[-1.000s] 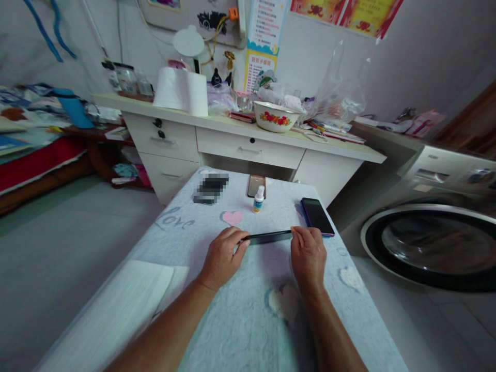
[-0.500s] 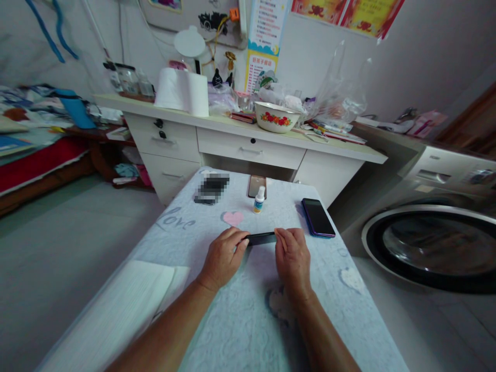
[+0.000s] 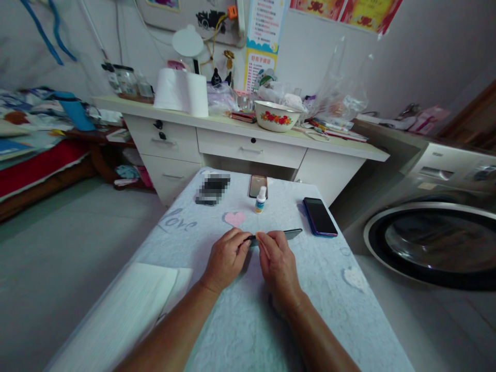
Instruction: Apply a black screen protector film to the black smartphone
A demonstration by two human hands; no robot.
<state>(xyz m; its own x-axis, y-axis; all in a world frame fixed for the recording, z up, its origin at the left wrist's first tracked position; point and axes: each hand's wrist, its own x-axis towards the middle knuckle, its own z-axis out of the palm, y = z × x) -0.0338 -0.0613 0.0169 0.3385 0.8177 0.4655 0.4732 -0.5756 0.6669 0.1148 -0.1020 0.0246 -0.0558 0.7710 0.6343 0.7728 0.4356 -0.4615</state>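
Observation:
A thin dark phone [image 3: 293,234] is held nearly edge-on above the middle of the cloth-covered table. My left hand [image 3: 228,255] is closed on its left end, thumb and fingers pinching the edge. My right hand [image 3: 276,254] is closed too, its fingers pressed together on the phone's near edge close to the left hand. The phone's right end sticks out past the right knuckles, and most of its face is hidden. Beyond the hands stands a small white spray bottle [image 3: 261,200] with a blue and yellow label.
Another phone [image 3: 321,217] lies at the table's right edge. Behind the bottle rests a brownish flat phone-like thing [image 3: 258,186]. A blurred-out dark item [image 3: 213,189] is at far left, white paper [image 3: 127,294] at near left. A desk [image 3: 248,143] and a washing machine [image 3: 434,206] stand around.
My right hand has slid left along the phone from its right end toward my left hand, leaving that end uncovered. The left hand keeps its hold.

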